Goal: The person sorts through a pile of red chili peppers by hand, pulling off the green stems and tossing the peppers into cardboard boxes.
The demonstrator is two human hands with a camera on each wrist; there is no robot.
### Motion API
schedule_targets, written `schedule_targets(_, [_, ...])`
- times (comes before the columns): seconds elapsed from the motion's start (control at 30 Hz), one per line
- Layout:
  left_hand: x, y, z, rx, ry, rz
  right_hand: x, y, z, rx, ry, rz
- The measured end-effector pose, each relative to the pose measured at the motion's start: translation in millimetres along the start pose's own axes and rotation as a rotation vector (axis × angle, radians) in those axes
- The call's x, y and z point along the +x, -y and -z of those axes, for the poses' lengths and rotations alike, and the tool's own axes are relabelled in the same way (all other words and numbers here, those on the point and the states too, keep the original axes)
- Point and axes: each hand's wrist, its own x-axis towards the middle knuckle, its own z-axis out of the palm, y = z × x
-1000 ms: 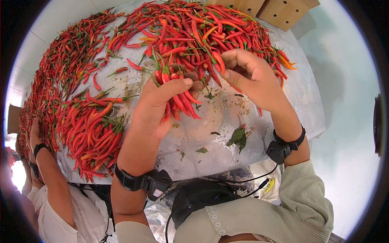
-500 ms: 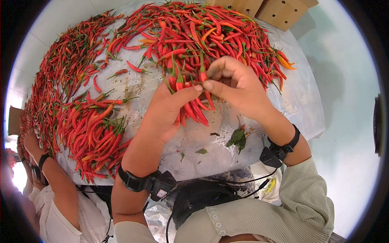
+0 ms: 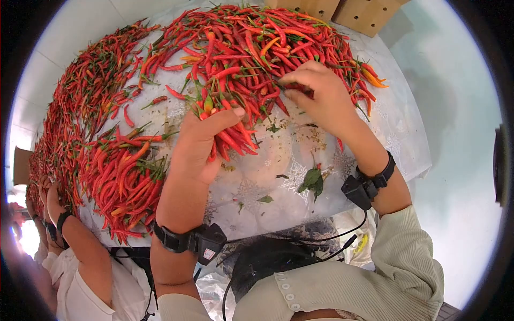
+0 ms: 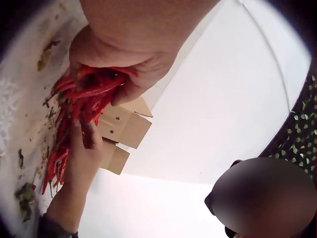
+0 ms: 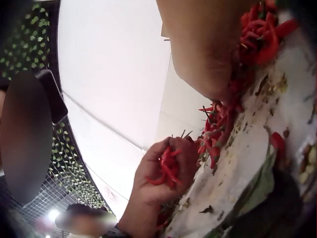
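A bunch of red chili peppers (image 3: 231, 138) lies in my left hand (image 3: 201, 142), whose thumb is laid across them with the green stems pointing away from me. The left wrist view also has these chilies (image 4: 96, 89) inside the curled fingers. My right hand (image 3: 324, 99) is at the near edge of the large chili pile (image 3: 241, 51), to the right of the left hand. Its thumb and forefinger tips stand slightly apart, right at the peppers. In the right wrist view the forearm and hand hide those fingertips.
A neat heap of chilies (image 3: 120, 182) lies to the left, with a longer pile (image 3: 80, 91) behind it. Leaves (image 3: 312, 181) and debris dot the plastic-covered table (image 3: 246, 214). Cardboard boxes (image 3: 369, 16) stand at the back. Another person's arm (image 3: 80, 235) reaches in at far left.
My right hand brought a chili to the left hand's bunch half a second ago. Now it is back at the pile's edge, and the left hand has shifted slightly left with the bunch.
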Motion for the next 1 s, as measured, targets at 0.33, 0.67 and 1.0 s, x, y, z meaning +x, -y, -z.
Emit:
schedule_targets(0.33, [0, -3, 0, -0.053, -0.031, 0.080, -2, 14, -3, -0.037, 0.089, 0.015])
schedule_targets(0.67, [1, 2, -1, -0.090, 0.140, 0.129, -5, 46, -4, 0.323, 0.052, 0.195])
schedule_targets(1.0, [4, -2, 12, -0.163, 0.078, 0.093, 0, 25, -9, 0.099, 0.001, 0.244])
